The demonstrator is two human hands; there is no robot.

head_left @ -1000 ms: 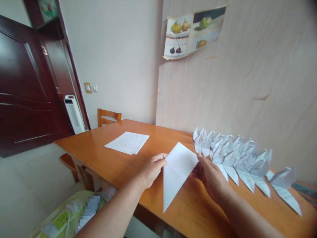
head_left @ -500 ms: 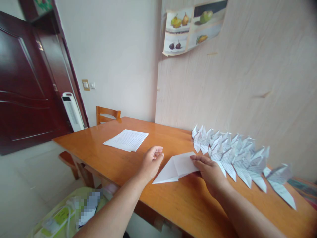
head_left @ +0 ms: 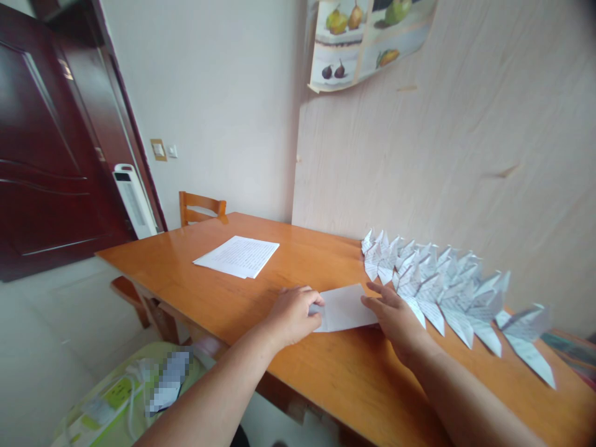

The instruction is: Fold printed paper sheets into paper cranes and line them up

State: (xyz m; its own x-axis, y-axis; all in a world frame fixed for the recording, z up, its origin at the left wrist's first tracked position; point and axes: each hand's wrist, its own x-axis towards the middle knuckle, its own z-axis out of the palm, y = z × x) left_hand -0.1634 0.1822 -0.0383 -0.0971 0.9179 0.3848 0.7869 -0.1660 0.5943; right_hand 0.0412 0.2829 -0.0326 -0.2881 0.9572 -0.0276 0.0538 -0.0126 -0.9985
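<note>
Reading the clock around the folded sheet (head_left: 345,307), we see the dark red door (head_left: 46,149) towards ten o'clock, with a power strip (head_left: 114,397) low between eight and nine. At ten stand a white appliance (head_left: 136,202) and, nearer, a wooden chair (head_left: 201,205); towards ten, on the table (head_left: 321,254), lie the written sheets (head_left: 238,256). At nine our left hand (head_left: 293,315) curls round the sheet's left end, its grip narrow, though whether it pinches we cannot tell. The sheet itself is between our hands, over the table; fruit pictures (head_left: 363,34) hang at twelve. At three our right hand (head_left: 395,318) touches the right end, fingers slightly spread; its underside is hidden, so we cannot tell its grip. Towards two and three, folded paper pieces (head_left: 431,276) crowd in rows, and a lone piece (head_left: 531,354) sits towards four.
</note>
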